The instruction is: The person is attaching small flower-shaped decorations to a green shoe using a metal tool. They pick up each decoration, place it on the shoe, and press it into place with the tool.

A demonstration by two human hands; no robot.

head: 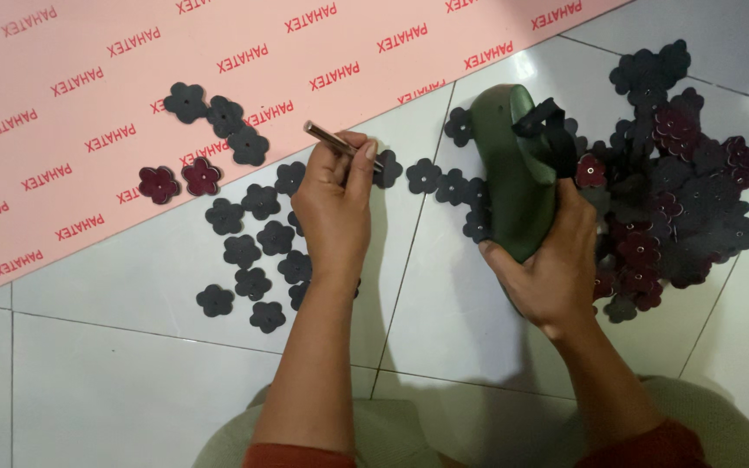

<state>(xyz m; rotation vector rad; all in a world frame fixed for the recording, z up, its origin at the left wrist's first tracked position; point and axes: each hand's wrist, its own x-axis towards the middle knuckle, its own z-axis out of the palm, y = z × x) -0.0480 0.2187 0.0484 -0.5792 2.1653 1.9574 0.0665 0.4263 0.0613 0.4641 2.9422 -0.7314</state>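
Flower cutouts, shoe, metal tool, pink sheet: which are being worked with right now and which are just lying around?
In hand:
green shoe, right hand
metal tool, left hand

Lying about:
dark flower cutouts
heaped flowers
maroon flowers
pink sheet

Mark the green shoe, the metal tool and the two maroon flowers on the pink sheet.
green shoe [513, 186], head view, on its sole.
metal tool [329, 136], head view, on its shaft above the left hand's fingers.
maroon flowers [159, 184], head view, on the left flower's middle.

My white tiled floor [132, 381], a pink printed sheet [88, 104] across its top, two maroon flower cut-outs [179, 180] on that sheet, my beige lap [392, 438] below
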